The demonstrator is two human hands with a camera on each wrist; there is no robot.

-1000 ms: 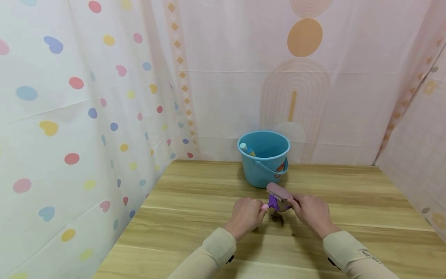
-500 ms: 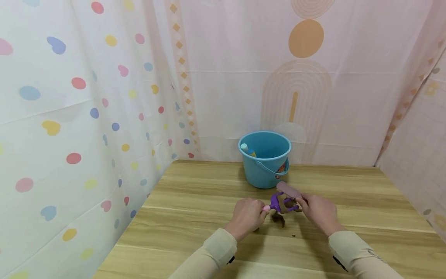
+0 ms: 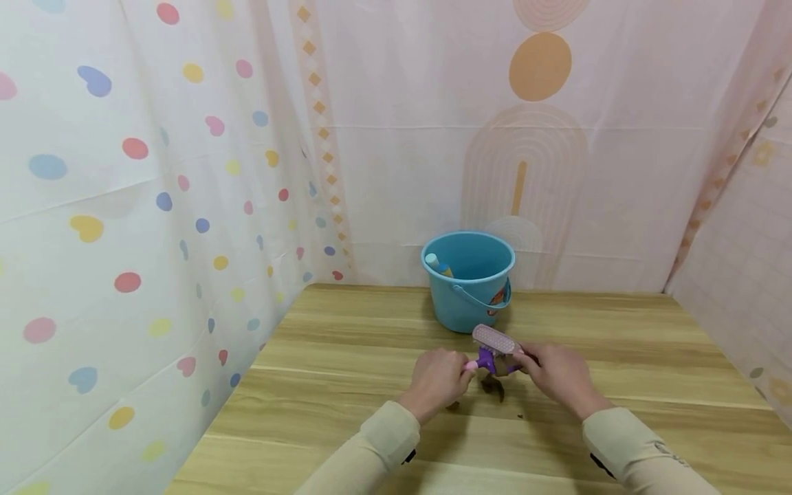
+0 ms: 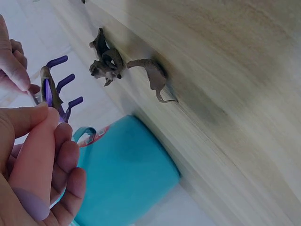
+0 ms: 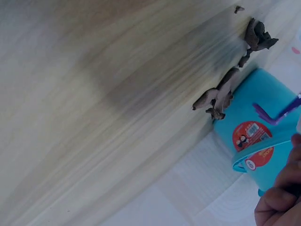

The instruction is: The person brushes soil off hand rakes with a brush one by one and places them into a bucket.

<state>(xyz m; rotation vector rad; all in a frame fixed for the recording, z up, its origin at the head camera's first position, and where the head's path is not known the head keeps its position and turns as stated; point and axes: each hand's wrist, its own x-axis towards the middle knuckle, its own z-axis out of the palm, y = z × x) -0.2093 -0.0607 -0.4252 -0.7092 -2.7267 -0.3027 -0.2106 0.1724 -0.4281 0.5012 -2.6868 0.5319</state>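
My left hand grips the pink handle of a small purple hand rake, its prongs pointing right in the head view. A brown dried leaf piece sits among the prongs. With my right hand I hold a pink brush by its handle, its bristled head lying over the rake's purple base. Dark curled leaf pieces lie on the wooden table below the tools. In the right wrist view only the fingers and a purple prong show at the right edge.
A blue bucket with a wire-like blue handle stands just behind the tools, holding light-blue and yellow-blue handled items. Small leaf crumbs dot the wooden table. Patterned curtains hang behind and at both sides.
The brush moved right along the rake's prongs, then back left over its base, with my right hand following. My left hand keeps the rake nearly still.
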